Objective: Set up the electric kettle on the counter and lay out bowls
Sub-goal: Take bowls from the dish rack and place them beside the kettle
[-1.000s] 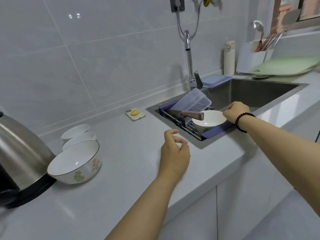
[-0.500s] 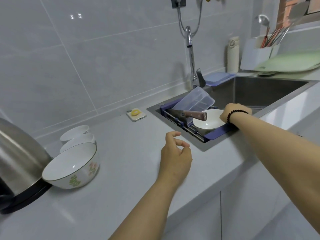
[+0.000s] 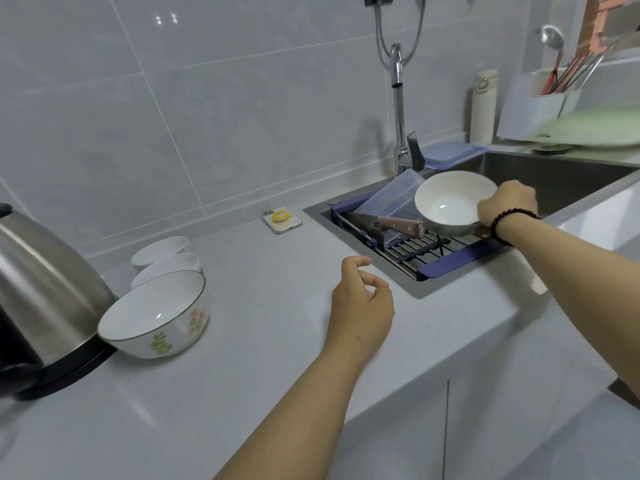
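Fingers of right hand curl over white bowl rim.

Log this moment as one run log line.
right hand: grips plain white bowl tilted above blue sink rack | left hand: empty, over grey counter
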Demonstrator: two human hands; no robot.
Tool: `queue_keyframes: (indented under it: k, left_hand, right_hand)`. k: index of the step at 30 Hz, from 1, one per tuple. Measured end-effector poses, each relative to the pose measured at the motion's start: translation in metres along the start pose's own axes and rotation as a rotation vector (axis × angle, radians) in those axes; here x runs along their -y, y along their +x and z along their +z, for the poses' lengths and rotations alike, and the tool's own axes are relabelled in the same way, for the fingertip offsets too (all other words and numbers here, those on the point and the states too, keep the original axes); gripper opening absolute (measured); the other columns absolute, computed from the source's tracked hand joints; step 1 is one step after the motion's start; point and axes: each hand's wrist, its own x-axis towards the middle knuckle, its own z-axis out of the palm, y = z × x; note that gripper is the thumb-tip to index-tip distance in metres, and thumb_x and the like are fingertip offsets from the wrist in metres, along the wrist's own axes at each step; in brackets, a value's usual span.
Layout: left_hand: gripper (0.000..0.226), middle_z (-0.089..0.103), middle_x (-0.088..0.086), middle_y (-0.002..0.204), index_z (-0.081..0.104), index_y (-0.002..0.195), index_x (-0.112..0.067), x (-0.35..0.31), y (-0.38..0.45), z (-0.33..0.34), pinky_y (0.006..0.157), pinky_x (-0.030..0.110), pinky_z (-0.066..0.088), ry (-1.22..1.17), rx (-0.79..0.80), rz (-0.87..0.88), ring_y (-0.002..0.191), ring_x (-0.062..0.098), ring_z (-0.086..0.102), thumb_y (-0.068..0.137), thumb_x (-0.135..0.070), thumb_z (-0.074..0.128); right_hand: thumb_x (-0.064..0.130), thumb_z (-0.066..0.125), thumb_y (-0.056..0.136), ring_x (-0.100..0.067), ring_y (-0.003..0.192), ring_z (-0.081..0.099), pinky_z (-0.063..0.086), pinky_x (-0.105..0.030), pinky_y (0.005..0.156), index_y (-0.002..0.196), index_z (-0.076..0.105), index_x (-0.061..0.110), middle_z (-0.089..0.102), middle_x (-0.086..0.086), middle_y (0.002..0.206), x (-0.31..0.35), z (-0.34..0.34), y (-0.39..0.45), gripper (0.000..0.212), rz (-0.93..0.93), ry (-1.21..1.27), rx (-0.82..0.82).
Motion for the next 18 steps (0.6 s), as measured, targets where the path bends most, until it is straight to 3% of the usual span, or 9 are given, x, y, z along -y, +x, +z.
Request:
queue_keyframes:
  k: [4,8,11,13,16,18]
  left_hand:
    - [0.032,0.056,-0.004,0.103,0.039,0.112,-0.035,0.001,0.002,0.000,0.049,0.014,0.043,-0.016,-0.016,-0.005,0.083,0.021,0.066,0.090,-0.011,0.045]
    - [0.037,0.055,-0.005,0.107,0.039,0.113,-0.032,0.000,0.000,-0.001,0.054,0.018,0.047,-0.037,-0.078,0.006,0.086,0.021,0.063,0.088,-0.005,0.047]
    - [0.036,0.053,-0.006,0.111,0.039,0.111,-0.032,-0.001,-0.003,-0.002,0.058,0.017,0.045,-0.020,-0.130,0.041,0.081,0.016,0.060,0.088,-0.005,0.048]
    - [0.036,0.052,-0.007,0.113,0.039,0.111,-0.031,-0.003,-0.006,-0.003,0.054,0.011,0.042,-0.014,-0.147,0.059,0.074,0.010,0.055,0.088,-0.005,0.048]
    - [0.035,0.050,-0.008,0.115,0.039,0.112,-0.031,-0.005,-0.012,-0.006,0.052,0.008,0.041,-0.050,-0.175,0.040,0.073,0.007,0.052,0.089,-0.006,0.048]
    - [0.033,0.050,-0.008,0.117,0.040,0.113,-0.030,-0.002,-0.017,-0.010,0.059,0.015,0.044,-0.073,-0.199,0.024,0.079,0.009,0.054,0.090,-0.007,0.047]
  right_hand:
    - [-0.001,0.050,0.084,-0.028,0.055,0.059,0.051,-0.032,0.054,0.106,0.060,-0.012,0.066,-0.028,0.095,0.008,-0.022,-0.003,0.026,-0.017,0.089,-0.009]
    - [0.002,0.050,0.080,-0.037,0.085,0.067,0.058,-0.044,0.071,0.107,0.062,-0.006,0.065,-0.025,0.102,0.022,-0.043,-0.007,0.030,-0.070,0.207,-0.014]
    - [0.003,0.048,0.080,-0.036,0.084,0.065,0.058,-0.045,0.074,0.102,0.062,-0.009,0.064,-0.024,0.101,0.037,-0.060,-0.016,0.028,-0.118,0.229,0.001]
    - [0.003,0.046,0.081,-0.040,0.077,0.067,0.060,-0.048,0.062,0.101,0.061,-0.007,0.063,-0.025,0.103,0.050,-0.074,-0.029,0.027,-0.119,0.265,0.047]
    - [0.000,0.043,0.086,-0.028,0.048,0.064,0.047,-0.028,0.028,0.099,0.060,-0.007,0.062,-0.020,0.095,0.065,-0.088,-0.054,0.022,-0.148,0.281,0.138]
    - [-0.001,0.042,0.088,-0.023,0.039,0.062,0.047,-0.027,0.028,0.100,0.060,-0.008,0.063,-0.021,0.092,0.071,-0.089,-0.069,0.022,-0.169,0.300,0.188]
